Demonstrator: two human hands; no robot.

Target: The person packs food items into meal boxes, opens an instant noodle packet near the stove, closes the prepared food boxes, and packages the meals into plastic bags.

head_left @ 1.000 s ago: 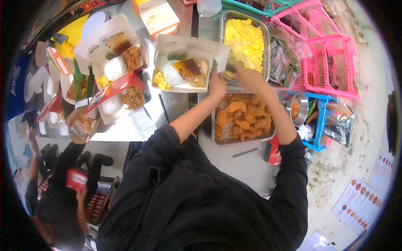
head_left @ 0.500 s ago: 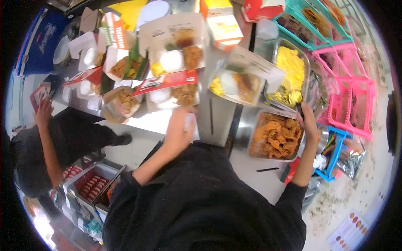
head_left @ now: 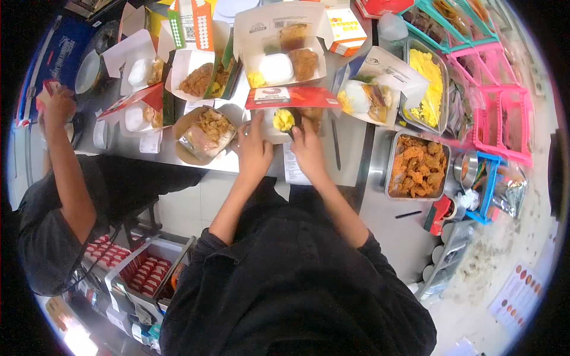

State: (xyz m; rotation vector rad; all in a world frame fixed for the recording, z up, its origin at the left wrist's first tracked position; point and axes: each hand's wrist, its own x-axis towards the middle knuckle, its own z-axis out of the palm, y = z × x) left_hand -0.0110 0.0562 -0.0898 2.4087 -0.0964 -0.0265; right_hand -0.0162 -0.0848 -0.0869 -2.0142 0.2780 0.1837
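My right hand (head_left: 309,151) is closed around a dark spoon, whose bowl carries a lump of scrambled egg (head_left: 284,120). Spoon and egg are over a food box with a red lid (head_left: 297,98), in which fried chicken (head_left: 312,116) shows at the right. At the box's left side, my left hand (head_left: 255,148) grips its edge. The rice in this box is hidden behind the egg and spoon. Just behind stands an open box (head_left: 280,38) with rice, chicken and egg. A bowl of shredded food (head_left: 205,135) sits left of my left hand.
Right of my hands are an open box (head_left: 371,101), a tray of scrambled egg (head_left: 426,83) and a tray of fried chicken (head_left: 417,166). Pink baskets (head_left: 504,124) line the right side. A co-worker's hand (head_left: 58,107) holds a red-and-white packet at far left.
My right hand has moved left from the egg tray to the red-lidded box, bringing egg on the spoon. My left hand has reached forward to the box's side. The view has shifted.
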